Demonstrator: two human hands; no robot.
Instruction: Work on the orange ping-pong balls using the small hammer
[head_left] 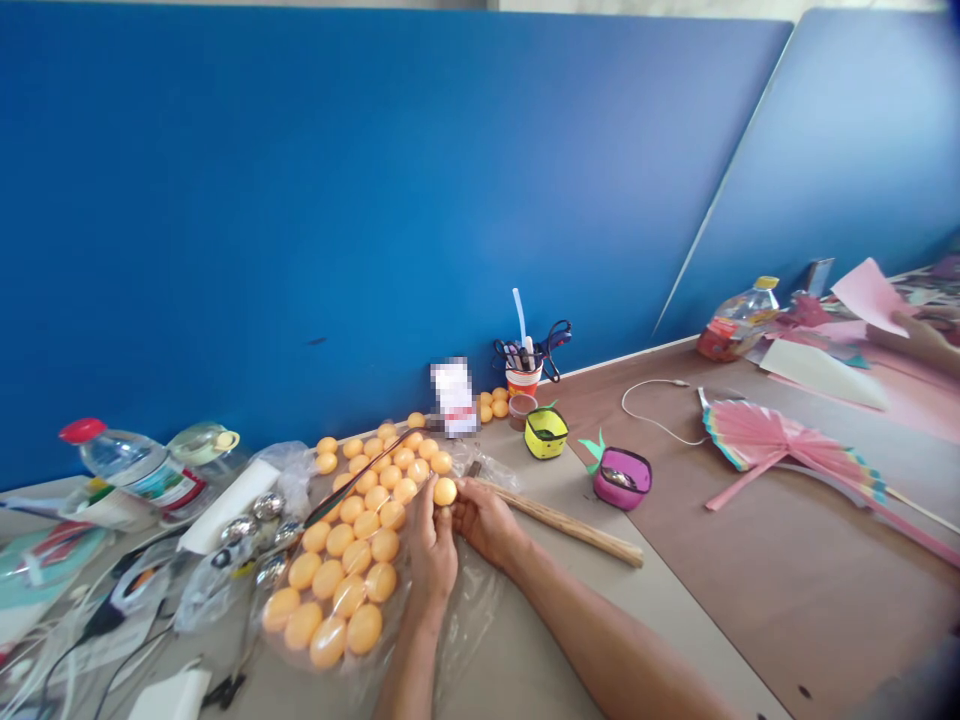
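Note:
Close together over the table, my left hand (433, 550) and my right hand (486, 525) hold one orange ping-pong ball (445, 491) between their fingertips. Both hands are closed around its lower sides, and its top shows. Left of my hands, many more ping-pong balls (340, 541) lie in a clear plastic bag (471, 610), whose loose end runs under my wrists. A thin dark rod (352, 482) rests across the balls. Just beyond my right hand lies a wooden stick (574, 526), its far end partly hidden by the fingers.
Yellow (546, 447) and purple (632, 495) small fabric boxes stand to the right, near a cup of pens (523, 378). Left are bottles (142, 465), shiny metal balls (268, 505) and cables. A pink paper fan (787, 440) and another person's hand (919, 340) are far right.

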